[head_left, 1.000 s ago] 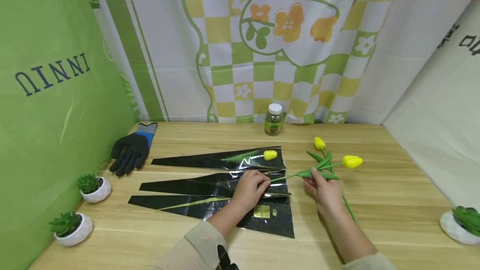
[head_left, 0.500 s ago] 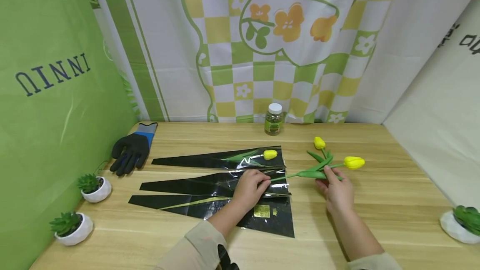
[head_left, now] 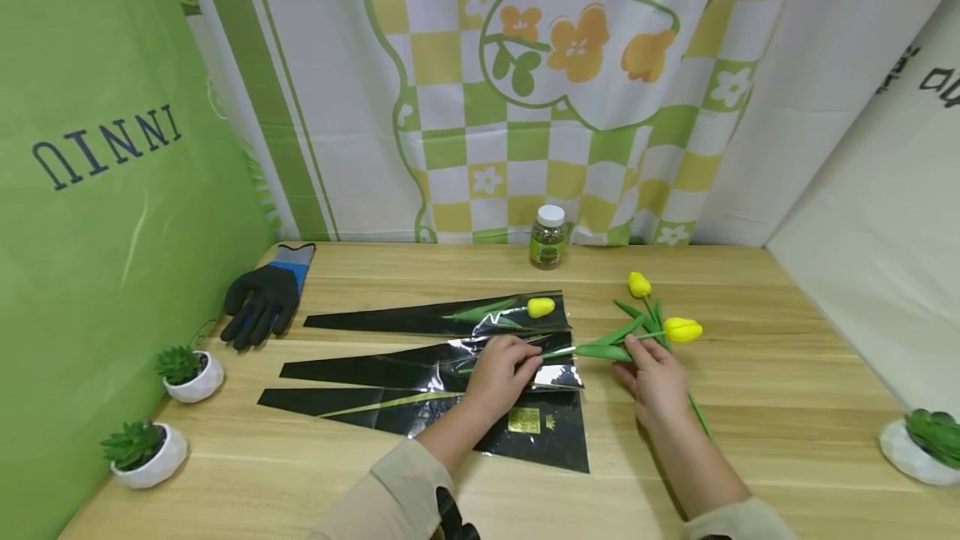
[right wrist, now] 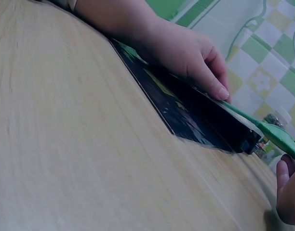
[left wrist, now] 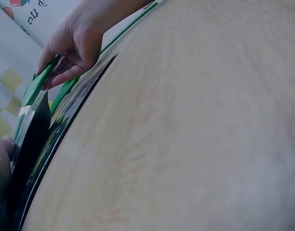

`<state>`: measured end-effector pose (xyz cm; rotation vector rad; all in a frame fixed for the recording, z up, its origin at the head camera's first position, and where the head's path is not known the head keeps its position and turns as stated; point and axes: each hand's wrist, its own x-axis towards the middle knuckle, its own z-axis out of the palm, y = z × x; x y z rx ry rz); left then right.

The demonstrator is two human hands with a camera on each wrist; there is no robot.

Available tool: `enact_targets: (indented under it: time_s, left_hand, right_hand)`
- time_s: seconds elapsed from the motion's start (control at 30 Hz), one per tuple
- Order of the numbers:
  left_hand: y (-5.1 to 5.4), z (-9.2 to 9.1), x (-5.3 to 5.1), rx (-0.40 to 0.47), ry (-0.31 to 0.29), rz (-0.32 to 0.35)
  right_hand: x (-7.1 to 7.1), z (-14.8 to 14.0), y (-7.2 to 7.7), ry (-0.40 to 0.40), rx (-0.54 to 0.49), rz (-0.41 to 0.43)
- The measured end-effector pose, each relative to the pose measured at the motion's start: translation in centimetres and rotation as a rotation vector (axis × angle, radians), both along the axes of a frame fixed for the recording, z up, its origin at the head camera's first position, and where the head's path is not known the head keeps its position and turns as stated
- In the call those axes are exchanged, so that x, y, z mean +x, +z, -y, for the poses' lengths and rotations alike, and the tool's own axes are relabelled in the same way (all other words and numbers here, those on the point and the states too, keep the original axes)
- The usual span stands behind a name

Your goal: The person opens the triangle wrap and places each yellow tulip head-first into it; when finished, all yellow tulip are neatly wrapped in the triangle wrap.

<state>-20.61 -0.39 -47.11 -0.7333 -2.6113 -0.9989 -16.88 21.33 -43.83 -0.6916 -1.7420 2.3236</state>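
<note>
Three black sleeves lie side by side; my left hand (head_left: 501, 375) is at the mouth of the middle sleeve (head_left: 390, 367), its thumb and fingertips around a green stem and the film edge. The stem runs into that sleeve. My right hand (head_left: 656, 382) pinches the leaves (head_left: 604, 352) of this yellow tulip (head_left: 683, 329), outside the mouth. In the right wrist view the left thumb (right wrist: 216, 89) presses by the stem. Another tulip (head_left: 640, 284) lies beyond the right hand, its stem passing beneath. The far sleeve holds a tulip (head_left: 540, 307); the near sleeve (head_left: 525, 436) lies flat.
A lidded jar (head_left: 548, 238) stands at the back of the wooden table (head_left: 795, 407). A black and blue glove (head_left: 264, 300) lies at the left, near two potted succulents (head_left: 193, 377) (head_left: 149, 455). Another potted plant (head_left: 919, 450) stands at the right edge.
The right hand first moved right along the leaves, then back left with the tulip, whose stem has slid farther into the middle sleeve. The left hand has barely moved.
</note>
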Motion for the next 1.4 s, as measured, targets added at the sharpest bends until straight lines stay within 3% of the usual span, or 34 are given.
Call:
enact_targets:
  time_s: [0.5,0.73,1.07,1.4]
  left_hand:
    - [-0.2,-0.1,-0.1,0.037,0.003,-0.045]
    - [-0.1,-0.1,0.0,0.040,0.000,-0.030]
    - [0.1,-0.1,0.1,0.032,0.004,-0.021]
    - [0.1,0.0,0.2,0.030,0.008,-0.030]
  right_hand:
    - [-0.5,2.0,-0.5,0.078,-0.011,-0.002]
    - [-0.5,1.9,-0.6,0.105,-0.019,-0.009]
    - [-0.2,0.8,-0.2,0.064,-0.092,-0.042]
    - [-0.1,-1.0,0.1,0.062,-0.037,-0.029]
